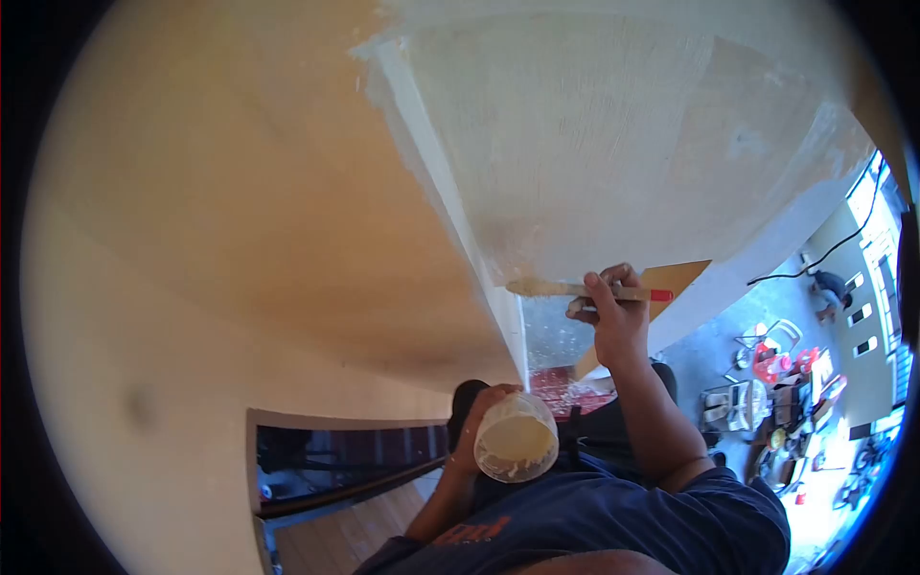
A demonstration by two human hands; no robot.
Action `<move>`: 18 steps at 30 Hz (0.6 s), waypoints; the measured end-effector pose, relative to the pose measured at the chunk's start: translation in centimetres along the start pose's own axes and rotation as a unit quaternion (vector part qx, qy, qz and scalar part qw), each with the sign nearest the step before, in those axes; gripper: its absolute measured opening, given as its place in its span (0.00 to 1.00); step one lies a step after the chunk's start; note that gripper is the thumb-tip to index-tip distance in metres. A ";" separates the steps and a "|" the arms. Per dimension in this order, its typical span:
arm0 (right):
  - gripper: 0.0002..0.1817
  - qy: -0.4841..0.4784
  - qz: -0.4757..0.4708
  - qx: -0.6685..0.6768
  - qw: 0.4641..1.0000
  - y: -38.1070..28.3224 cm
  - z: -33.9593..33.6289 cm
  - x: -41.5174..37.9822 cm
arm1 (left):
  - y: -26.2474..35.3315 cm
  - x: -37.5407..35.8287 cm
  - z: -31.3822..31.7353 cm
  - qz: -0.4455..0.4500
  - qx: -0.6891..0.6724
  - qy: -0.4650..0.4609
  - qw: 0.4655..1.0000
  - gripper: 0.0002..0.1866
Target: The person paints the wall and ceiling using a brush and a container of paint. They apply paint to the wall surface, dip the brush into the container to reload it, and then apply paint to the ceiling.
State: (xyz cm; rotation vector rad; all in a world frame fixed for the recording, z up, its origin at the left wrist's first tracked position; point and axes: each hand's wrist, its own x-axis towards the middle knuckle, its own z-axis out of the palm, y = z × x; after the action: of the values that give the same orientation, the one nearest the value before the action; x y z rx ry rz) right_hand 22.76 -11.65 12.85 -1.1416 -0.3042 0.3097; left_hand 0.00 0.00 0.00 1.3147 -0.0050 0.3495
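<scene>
The tan wall (220,192) fills the view from 8 to 12 o'clock, smooth and slightly glossy. From 12 to 2 o'clock spreads a greyish-white panel (575,125), streaky and patchy, with a narrow pale strip (436,177) along its edge. Around 4 o'clock, assorted items (767,412) crowd the grey floor (704,345); another person (830,292) bends at 3 o'clock. At 7 o'clock, an opening (335,460) shows wood-like planks (350,537).

Between 5 and 6 o'clock, the left hand (472,424) holds a round, translucent tub (517,468), its fingers curled around the side and partly hidden. Inside lies a smooth, cream-coloured substance (522,438); white smears cling to the wall of the tub. Right of centre, towards 3 o'clock, the right hand's (618,311) fingers pinch a red-ended brush (575,289), its coated bristles pointing to 9 o'clock.
</scene>
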 end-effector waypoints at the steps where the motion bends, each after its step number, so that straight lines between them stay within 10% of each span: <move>1: 0.15 0.038 0.037 0.055 0.997 0.0 0.8 -0.7 | -0.1 -0.4 -0.6 -0.031 -0.081 0.005 0.996 0.23; 5: 0.15 0.043 0.097 0.115 0.988 -0.9 -1.6 -0.5 | -1.1 1.9 2.8 0.021 -0.154 0.015 0.988 0.19; 9: 0.16 -0.005 0.009 0.113 0.994 -2.6 0.0 -1.6 | -0.3 1.7 1.2 -0.246 -0.426 0.011 0.870 0.18; 11: 0.15 -0.022 -0.131 0.075 0.988 -3.3 1.1 -0.9 | -1.2 1.2 2.2 -0.165 -0.311 0.007 0.936 0.18; 13: 0.15 -0.037 -0.634 -0.251 0.730 -7.1 2.3 1.7 | -1.7 0.9 2.6 -0.083 -0.187 0.006 0.979 0.19; 16: 0.17 -0.026 -0.678 -0.240 0.694 -11.0 6.1 4.6 | -1.9 1.2 2.3 -0.206 -0.288 -0.002 0.935 0.19; 18: 0.18 -0.023 -0.699 -0.212 0.683 -11.7 8.0 6.1 | -1.3 1.2 3.5 -0.082 -0.139 -0.016 0.987 0.21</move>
State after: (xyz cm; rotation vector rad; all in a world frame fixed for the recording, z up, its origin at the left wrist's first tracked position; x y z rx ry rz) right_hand 26.23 -7.09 27.18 -1.0367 -1.2371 -1.1660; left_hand 2.14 -3.25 -0.07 1.0353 0.0256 0.1795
